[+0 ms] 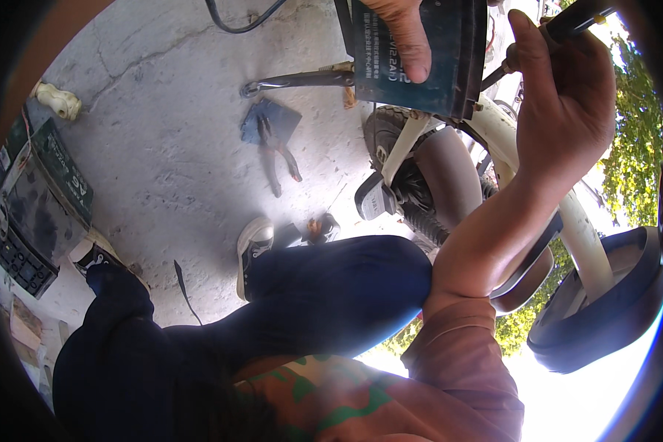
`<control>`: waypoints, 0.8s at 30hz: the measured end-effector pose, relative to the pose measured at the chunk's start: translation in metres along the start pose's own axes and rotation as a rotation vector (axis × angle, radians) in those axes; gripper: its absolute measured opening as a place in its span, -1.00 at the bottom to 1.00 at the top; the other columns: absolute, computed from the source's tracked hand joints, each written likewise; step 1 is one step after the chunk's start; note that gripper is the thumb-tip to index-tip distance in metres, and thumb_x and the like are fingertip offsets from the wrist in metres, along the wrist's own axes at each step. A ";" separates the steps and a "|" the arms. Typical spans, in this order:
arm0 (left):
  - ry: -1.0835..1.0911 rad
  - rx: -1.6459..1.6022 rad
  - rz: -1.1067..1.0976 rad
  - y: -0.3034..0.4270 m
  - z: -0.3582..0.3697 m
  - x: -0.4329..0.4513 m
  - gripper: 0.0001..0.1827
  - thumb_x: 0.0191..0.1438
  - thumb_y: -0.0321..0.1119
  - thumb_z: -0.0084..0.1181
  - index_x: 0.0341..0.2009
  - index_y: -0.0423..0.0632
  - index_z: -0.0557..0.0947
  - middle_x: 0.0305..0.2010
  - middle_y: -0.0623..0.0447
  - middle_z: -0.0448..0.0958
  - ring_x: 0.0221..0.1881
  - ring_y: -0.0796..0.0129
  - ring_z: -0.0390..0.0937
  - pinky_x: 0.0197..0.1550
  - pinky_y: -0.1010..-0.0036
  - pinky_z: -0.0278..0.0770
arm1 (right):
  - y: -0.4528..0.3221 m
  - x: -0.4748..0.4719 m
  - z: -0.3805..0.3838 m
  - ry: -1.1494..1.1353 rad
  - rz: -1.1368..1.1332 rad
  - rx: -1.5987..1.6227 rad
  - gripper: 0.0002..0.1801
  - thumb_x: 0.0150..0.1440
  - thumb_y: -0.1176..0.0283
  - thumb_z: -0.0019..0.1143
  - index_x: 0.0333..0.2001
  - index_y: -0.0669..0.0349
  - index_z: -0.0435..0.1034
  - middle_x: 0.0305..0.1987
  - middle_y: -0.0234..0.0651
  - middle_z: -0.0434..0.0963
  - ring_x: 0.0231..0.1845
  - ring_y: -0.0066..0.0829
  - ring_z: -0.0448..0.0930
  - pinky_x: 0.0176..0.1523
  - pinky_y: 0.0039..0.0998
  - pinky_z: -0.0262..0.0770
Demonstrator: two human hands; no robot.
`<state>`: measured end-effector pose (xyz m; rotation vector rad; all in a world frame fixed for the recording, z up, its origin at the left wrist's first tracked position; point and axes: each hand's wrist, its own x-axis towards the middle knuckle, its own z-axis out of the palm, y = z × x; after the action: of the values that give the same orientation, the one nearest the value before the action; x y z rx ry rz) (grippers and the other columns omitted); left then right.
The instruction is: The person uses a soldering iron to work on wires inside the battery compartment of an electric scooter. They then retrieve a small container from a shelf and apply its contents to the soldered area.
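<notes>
At the top, my left hand (406, 41) grips a dark green battery (431, 91), its thumb flat on the printed face; its other fingers are out of view. To the right, my right hand (563, 94) is closed around a black-handled tool (572, 25), perhaps a screwdriver. The tool's thin shaft points down-left to the battery's dark edge; whether the tip touches is unclear. Just beyond the battery stands a two-wheeler with a cream frame (585, 243). A crank arm (304, 80) sticks out to the left of the battery.
Pliers (273, 146) lie on a blue piece (251, 124) on the cracked concrete floor (160, 110). At the left are another green battery (61, 171) and a cream grip-like part (58, 100). A black cable (243, 27) crosses the top. The saddle (602, 309) is at the lower right.
</notes>
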<state>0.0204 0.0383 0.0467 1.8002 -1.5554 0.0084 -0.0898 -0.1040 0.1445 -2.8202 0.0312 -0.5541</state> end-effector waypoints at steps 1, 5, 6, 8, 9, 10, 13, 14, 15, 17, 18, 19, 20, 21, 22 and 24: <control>-0.007 0.004 -0.007 0.000 0.000 0.000 0.20 -0.28 0.34 0.49 0.23 -0.28 0.29 0.13 -0.43 0.24 0.09 -0.25 0.41 0.08 0.07 0.52 | -0.001 -0.001 0.002 0.017 0.021 0.041 -0.73 0.01 0.68 0.38 -0.31 0.23 0.39 -0.48 -0.47 0.41 -0.51 -0.65 0.40 -0.43 -0.59 0.29; -0.006 0.006 -0.012 0.001 -0.001 0.000 0.21 -0.29 0.34 0.49 0.24 -0.27 0.28 0.15 -0.41 0.24 0.11 -0.24 0.40 0.09 0.08 0.52 | -0.001 0.001 0.001 -0.008 -0.018 0.036 -0.75 0.03 0.68 0.36 -0.31 0.23 0.38 -0.50 -0.46 0.41 -0.53 -0.65 0.39 -0.46 -0.60 0.26; 0.002 -0.013 0.000 0.000 0.000 0.000 0.21 -0.29 0.34 0.49 0.25 -0.27 0.27 0.15 -0.41 0.24 0.12 -0.24 0.39 0.09 0.08 0.52 | 0.000 0.001 0.000 -0.012 -0.041 0.007 -0.75 0.04 0.67 0.36 -0.31 0.23 0.38 -0.50 -0.46 0.41 -0.53 -0.65 0.39 -0.46 -0.60 0.26; 0.022 -0.064 0.037 -0.009 0.004 0.000 0.22 -0.29 0.34 0.49 0.25 -0.26 0.27 0.16 -0.40 0.24 0.13 -0.24 0.39 0.10 0.08 0.52 | 0.001 0.001 0.000 -0.014 -0.106 -0.071 -0.76 0.04 0.67 0.36 -0.32 0.23 0.38 -0.50 -0.47 0.41 -0.53 -0.66 0.39 -0.46 -0.59 0.26; 0.021 -0.075 0.043 -0.010 0.005 0.000 0.22 -0.29 0.34 0.49 0.25 -0.26 0.27 0.16 -0.40 0.24 0.13 -0.24 0.39 0.10 0.09 0.51 | 0.002 0.002 -0.001 -0.015 -0.119 -0.089 -0.76 0.05 0.66 0.36 -0.32 0.23 0.38 -0.50 -0.47 0.41 -0.52 -0.66 0.39 -0.46 -0.59 0.26; 0.021 -0.085 0.048 -0.010 0.004 0.000 0.21 -0.29 0.34 0.49 0.25 -0.26 0.27 0.16 -0.40 0.24 0.13 -0.24 0.38 0.11 0.09 0.51 | 0.003 0.002 -0.001 -0.016 -0.133 -0.106 -0.76 0.05 0.66 0.36 -0.32 0.23 0.38 -0.50 -0.47 0.41 -0.52 -0.66 0.39 -0.46 -0.59 0.26; -0.016 -0.045 -0.002 -0.002 0.000 0.001 0.21 -0.29 0.33 0.50 0.25 -0.25 0.27 0.17 -0.40 0.25 0.14 -0.24 0.38 0.12 0.09 0.50 | 0.004 0.001 -0.002 -0.015 -0.099 -0.076 -0.76 0.05 0.65 0.36 -0.31 0.23 0.39 -0.49 -0.48 0.41 -0.52 -0.66 0.38 -0.45 -0.59 0.26; -0.026 -0.033 -0.018 0.002 -0.002 0.001 0.20 -0.28 0.32 0.50 0.25 -0.25 0.27 0.17 -0.40 0.25 0.14 -0.24 0.38 0.12 0.09 0.50 | 0.003 0.000 0.000 -0.007 -0.096 -0.078 -0.76 0.05 0.65 0.37 -0.31 0.23 0.39 -0.49 -0.48 0.41 -0.52 -0.66 0.38 -0.45 -0.59 0.26; -0.018 -0.041 -0.010 0.001 -0.001 0.000 0.20 -0.28 0.32 0.50 0.25 -0.25 0.27 0.17 -0.39 0.25 0.14 -0.23 0.38 0.12 0.08 0.50 | 0.002 0.000 0.001 -0.010 -0.085 -0.073 -0.76 0.04 0.65 0.37 -0.30 0.23 0.39 -0.49 -0.48 0.41 -0.51 -0.66 0.38 -0.44 -0.59 0.26; 0.012 -0.080 0.036 -0.009 0.003 -0.001 0.20 -0.28 0.31 0.50 0.25 -0.25 0.28 0.17 -0.39 0.25 0.14 -0.23 0.38 0.13 0.08 0.49 | -0.001 0.001 -0.001 -0.026 -0.052 -0.061 -0.75 0.04 0.65 0.38 -0.30 0.23 0.40 -0.48 -0.48 0.41 -0.50 -0.66 0.38 -0.42 -0.58 0.27; 0.017 -0.082 0.043 -0.008 0.003 -0.001 0.20 -0.28 0.31 0.50 0.25 -0.25 0.28 0.17 -0.39 0.26 0.14 -0.23 0.38 0.13 0.08 0.49 | 0.000 0.001 0.000 -0.019 -0.068 -0.082 -0.74 0.03 0.65 0.38 -0.29 0.23 0.40 -0.47 -0.48 0.41 -0.48 -0.66 0.38 -0.41 -0.58 0.28; 0.022 -0.084 0.050 -0.007 0.002 -0.001 0.20 -0.28 0.31 0.50 0.25 -0.25 0.28 0.17 -0.39 0.26 0.14 -0.23 0.38 0.13 0.08 0.49 | 0.000 0.000 0.001 -0.011 -0.083 -0.102 -0.74 0.03 0.65 0.39 -0.29 0.24 0.40 -0.47 -0.48 0.41 -0.47 -0.65 0.38 -0.39 -0.57 0.28; 0.009 -0.055 0.022 -0.003 0.001 -0.001 0.20 -0.28 0.31 0.50 0.26 -0.25 0.29 0.17 -0.39 0.26 0.14 -0.23 0.39 0.13 0.08 0.49 | 0.002 -0.002 0.006 0.017 -0.141 -0.146 -0.74 0.02 0.65 0.39 -0.29 0.23 0.40 -0.46 -0.48 0.41 -0.46 -0.65 0.38 -0.38 -0.56 0.29; 0.000 -0.037 0.001 -0.001 0.000 -0.001 0.20 -0.28 0.32 0.50 0.26 -0.25 0.29 0.17 -0.40 0.26 0.14 -0.23 0.39 0.13 0.08 0.49 | 0.002 -0.002 0.008 0.016 -0.170 -0.173 -0.73 0.02 0.66 0.39 -0.29 0.23 0.39 -0.46 -0.48 0.41 -0.45 -0.64 0.38 -0.37 -0.56 0.29; -0.010 -0.018 -0.020 0.001 -0.001 -0.001 0.20 -0.28 0.32 0.50 0.26 -0.25 0.29 0.18 -0.40 0.26 0.14 -0.23 0.38 0.13 0.08 0.49 | 0.002 -0.002 0.010 0.015 -0.199 -0.198 -0.73 0.01 0.66 0.39 -0.29 0.23 0.39 -0.45 -0.48 0.41 -0.44 -0.64 0.39 -0.35 -0.55 0.30; -0.006 -0.026 -0.014 0.000 0.000 -0.001 0.21 -0.28 0.32 0.50 0.27 -0.25 0.28 0.18 -0.40 0.26 0.14 -0.22 0.38 0.13 0.09 0.49 | -0.003 0.000 0.004 -0.034 -0.189 -0.217 -0.73 0.01 0.66 0.39 -0.29 0.23 0.40 -0.44 -0.48 0.42 -0.42 -0.63 0.40 -0.34 -0.54 0.31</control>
<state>0.0207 0.0392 0.0466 1.7921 -1.5401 -0.0237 -0.0886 -0.1005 0.1414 -3.0645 -0.1956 -0.5743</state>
